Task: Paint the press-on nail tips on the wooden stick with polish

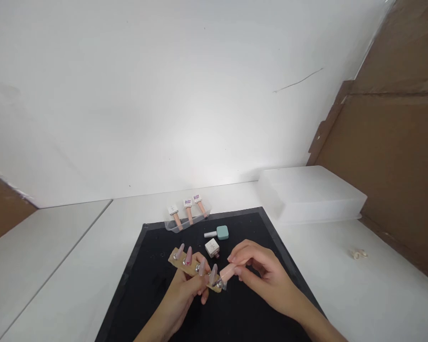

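Observation:
My left hand (189, 284) is closed around a tan nail-tip holder strip (189, 269), thumb on its near side. Several pale pink nail tips (188, 256) stand along it on silvery mounts; one bears a small darker pink mark. Between my right thumb and fingers (258, 270) is a nail polish brush with a peach handle (228, 272). Its bristle end points down-left at the nail tip on the strip's right end; whether they touch I cannot tell. Just beyond my hands sits a white nail polish bottle (211, 247), its neck towards me and no cap visible on it.
Behind that bottle lies a mint-green bottle (222, 232) with a silver cap. A clear tray (180, 229) with three peach-capped white bottles overlaps the far edge of the black mat (135, 294). On the right are a translucent white bin (314, 194) and small cream-coloured rings (358, 254).

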The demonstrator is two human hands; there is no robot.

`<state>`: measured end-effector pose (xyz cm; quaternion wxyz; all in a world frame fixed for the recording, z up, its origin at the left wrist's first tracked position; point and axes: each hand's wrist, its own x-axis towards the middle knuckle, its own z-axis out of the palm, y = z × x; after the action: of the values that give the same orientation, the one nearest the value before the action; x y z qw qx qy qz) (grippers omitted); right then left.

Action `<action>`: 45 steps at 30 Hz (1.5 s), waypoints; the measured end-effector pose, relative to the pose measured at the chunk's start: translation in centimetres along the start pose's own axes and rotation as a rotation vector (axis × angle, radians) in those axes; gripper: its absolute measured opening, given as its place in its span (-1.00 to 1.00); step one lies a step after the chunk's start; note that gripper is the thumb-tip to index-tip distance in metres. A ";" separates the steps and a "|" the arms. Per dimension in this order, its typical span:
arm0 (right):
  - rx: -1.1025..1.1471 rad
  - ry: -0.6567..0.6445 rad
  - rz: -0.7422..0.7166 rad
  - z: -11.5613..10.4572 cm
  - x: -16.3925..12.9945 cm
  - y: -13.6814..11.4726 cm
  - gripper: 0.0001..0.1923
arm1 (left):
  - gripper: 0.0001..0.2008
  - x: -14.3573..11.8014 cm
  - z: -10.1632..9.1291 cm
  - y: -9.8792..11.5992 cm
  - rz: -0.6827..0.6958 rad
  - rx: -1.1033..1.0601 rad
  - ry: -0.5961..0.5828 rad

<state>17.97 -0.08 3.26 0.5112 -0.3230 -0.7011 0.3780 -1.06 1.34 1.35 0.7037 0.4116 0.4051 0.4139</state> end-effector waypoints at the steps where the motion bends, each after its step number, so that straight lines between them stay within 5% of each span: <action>1: -0.014 -0.001 0.000 0.0 0.0 0.0 -0.87 | -0.79 0.0 0.0 0.0 -0.002 -0.002 0.000; 12: 0.046 0.136 0.028 0.0 0.0 0.7 -0.86 | -0.80 -0.2 -0.3 -0.2 -0.026 -0.020 -0.006; 21: -0.016 0.015 -0.007 0.2 0.2 0.2 -0.83 | -0.75 0.1 -0.1 -0.4 0.013 0.078 -0.042; 31: 0.089 0.142 0.058 -0.2 0.3 1.2 -0.88 | -0.80 -0.1 -0.6 -0.7 0.018 0.046 -0.046; 38: 0.067 -0.003 -0.020 -0.2 0.1 0.6 -0.81 | -0.79 -0.1 -0.1 -0.3 0.013 0.032 -0.053; 45: 0.096 0.147 0.038 0.0 0.1 1.4 -0.84 | -0.83 -0.2 -0.7 -0.8 -0.013 -0.013 -0.054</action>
<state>18.07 0.69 2.11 0.5688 -0.3381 -0.6366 0.3960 -1.53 1.08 0.48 0.7199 0.4154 0.3858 0.4005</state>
